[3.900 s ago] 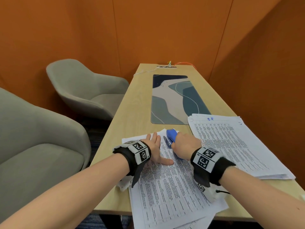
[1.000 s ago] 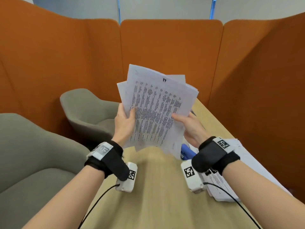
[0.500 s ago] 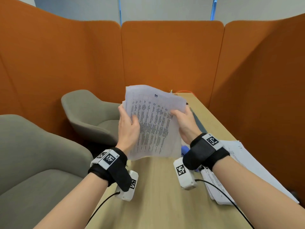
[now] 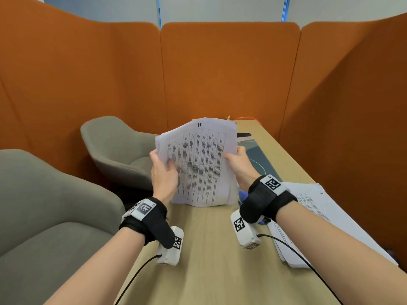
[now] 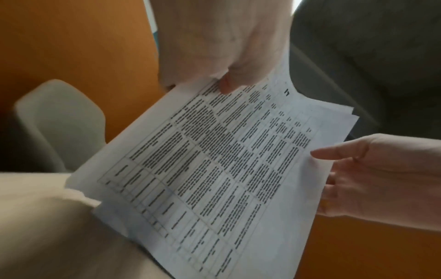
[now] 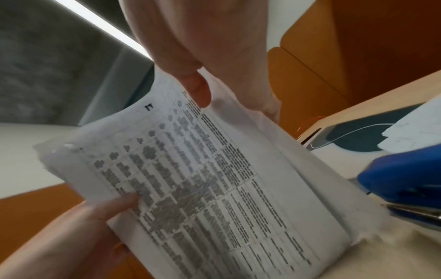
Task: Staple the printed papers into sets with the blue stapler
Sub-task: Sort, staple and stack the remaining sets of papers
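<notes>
A set of printed papers (image 4: 200, 166) stands upright, its bottom edge touching the wooden table (image 4: 211, 249). My left hand (image 4: 164, 172) grips its left edge, thumb on the front. My right hand (image 4: 237, 164) grips the right edge the same way. In the left wrist view the sheets (image 5: 214, 169) fan slightly at the top corner. The blue stapler (image 6: 401, 183) lies on the table just right of the set; in the head view only a sliver of the stapler (image 4: 242, 195) shows behind my right wrist.
A thick stack of printed papers (image 4: 315, 210) lies on the table at the right. A patterned desk mat (image 4: 258, 159) runs toward the far end. Two grey armchairs (image 4: 114, 146) stand left of the table. Orange partition walls (image 4: 229, 73) enclose the booth.
The set, which lay flat under the stapler earlier, was lifted up by both hands. Over the last second it came down until its bottom edge met the table.
</notes>
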